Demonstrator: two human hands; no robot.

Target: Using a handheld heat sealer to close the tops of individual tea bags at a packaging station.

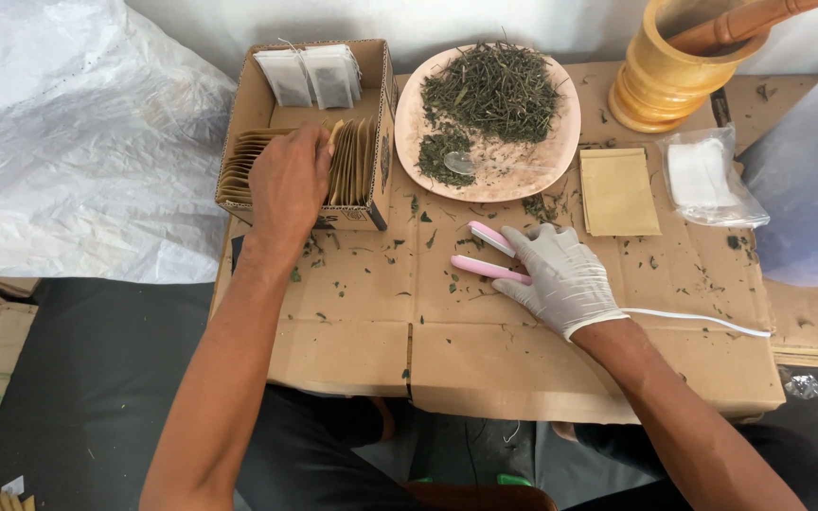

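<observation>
The bare left hand (pixel 288 185) pinched a brown packet (pixel 338 142) from the box (pixel 381 142) row, while the gloved right hand (pixel 560 274) gripped the pink sealer (pixel 485 254) open on the surface (pixel 523 369).

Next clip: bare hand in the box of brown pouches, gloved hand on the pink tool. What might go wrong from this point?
The left hand presses into a tight row of brown pouches in the cardboard box; it may pull out several or crease them. The right hand holds the pink tool, whose white cord trails off the table edge and could snag. The plate sits close to the box and could get nudged.
</observation>
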